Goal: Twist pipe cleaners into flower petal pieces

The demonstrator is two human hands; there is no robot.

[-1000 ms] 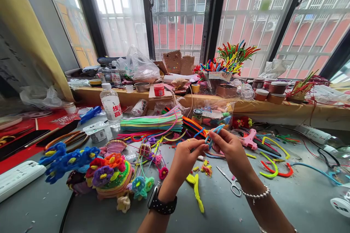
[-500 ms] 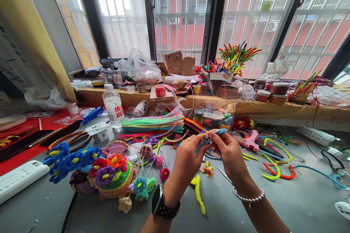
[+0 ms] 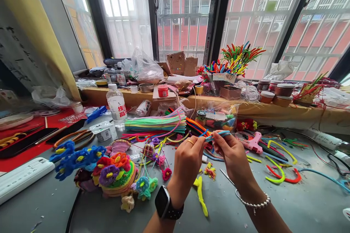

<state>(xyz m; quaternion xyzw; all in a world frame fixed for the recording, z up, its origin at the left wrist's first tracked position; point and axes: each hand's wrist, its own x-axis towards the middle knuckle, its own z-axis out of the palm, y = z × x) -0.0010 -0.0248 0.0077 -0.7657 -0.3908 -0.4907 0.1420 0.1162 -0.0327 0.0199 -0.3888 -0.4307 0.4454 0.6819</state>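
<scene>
Between my two hands is a light blue fuzzy stem (image 3: 224, 133), with its end showing past my right fingertips. My left hand (image 3: 189, 154), with a ring and a dark watch at the wrist, is closed on its left part. My right hand (image 3: 231, 151), wearing a beaded bracelet, pinches it close to the tip. Below the hands lie a yellow fuzzy piece (image 3: 201, 196) and a small yellow and red scrap (image 3: 210, 172). Silver scissors (image 3: 228, 178) lie partly under my right wrist.
Fuzzy flowers (image 3: 109, 174) stand on the left beside a white power strip (image 3: 26, 178). Behind are a bundle of pastel stems (image 3: 155, 123) and a water bottle (image 3: 117, 107). A pink glue gun (image 3: 254, 142) and curved stems (image 3: 284, 176) lie right.
My left hand has turned, its back now facing me more, and its fingers are closer together. The blue stem looks straighter between the hands. The whole view has shifted slightly.
</scene>
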